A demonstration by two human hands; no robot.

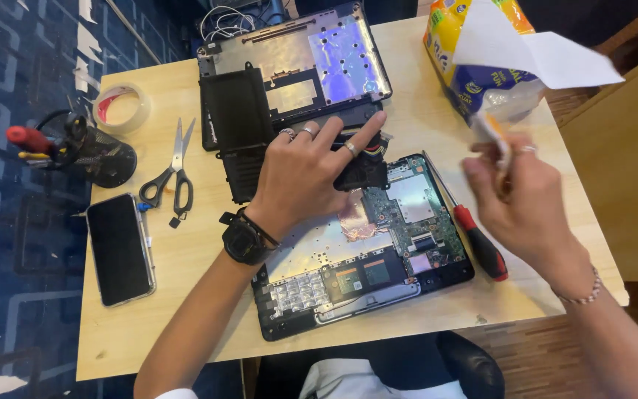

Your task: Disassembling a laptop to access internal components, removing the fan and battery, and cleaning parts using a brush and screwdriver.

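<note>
An opened laptop base (378,273) with a green circuit board (415,214) lies on the wooden table (186,251) in front of me. My left hand (308,174), with rings and a black wristwatch, rests on a black fan part (363,171) at the board's upper edge. My right hand (518,199) hovers above the table's right side and pinches a small white tissue piece (492,133). A large white tissue sheet (533,48) sticks up from a yellow and blue tissue pack (474,81) just beyond it.
A red-handled screwdriver (474,236) lies beside the laptop base. A removed laptop cover (297,66) and black panel (234,111) sit at the back. Scissors (175,174), a tape roll (121,108), a phone (119,247) and a black tool holder (90,151) occupy the left.
</note>
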